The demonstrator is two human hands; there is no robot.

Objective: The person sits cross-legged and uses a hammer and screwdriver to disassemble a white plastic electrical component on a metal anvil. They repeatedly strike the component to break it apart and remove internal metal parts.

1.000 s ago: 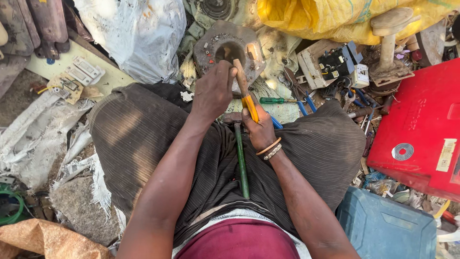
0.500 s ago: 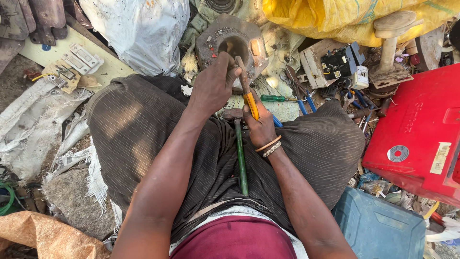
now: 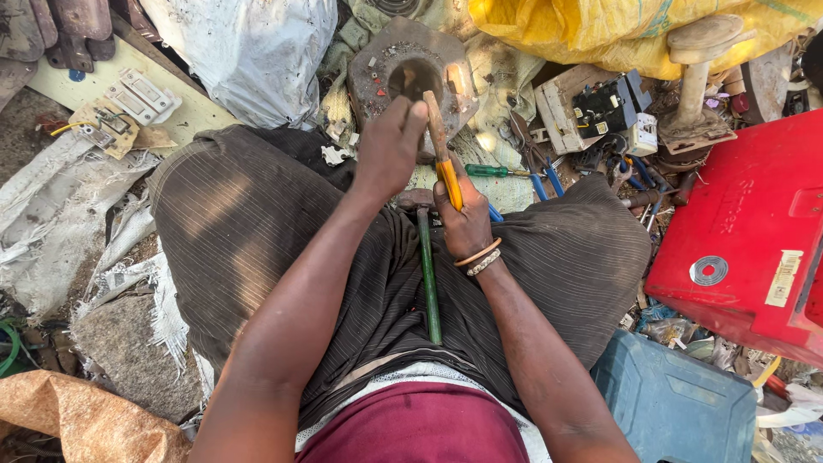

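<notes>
I sit on the ground with dark striped trousers, both arms stretched forward. My right hand point(image 3: 463, 225) grips a tool with a yellow and brown handle point(image 3: 444, 163), its end pointing up toward a round grey metal housing point(image 3: 377, 64) that has a dark hole in its middle. My left hand point(image 3: 390, 147) rests at the housing's near edge, fingers curled beside the tool's upper end; whether it holds anything is hidden. A hammer with a green handle point(image 3: 427, 274) lies in my lap between my thighs, its head under my right hand.
A red metal case point(image 3: 754, 231) lies at right, a blue plastic box point(image 3: 677, 403) at lower right. A white sack point(image 3: 257, 47), a yellow sack point(image 3: 617, 30), a green-handled screwdriver point(image 3: 493, 171), electrical switch parts point(image 3: 613, 107) and scrap litter the ground ahead.
My left hand has slid slightly up toward the metal housing. The right hand keeps the yellow-handled tool in nearly the same place. The view has shifted a little.
</notes>
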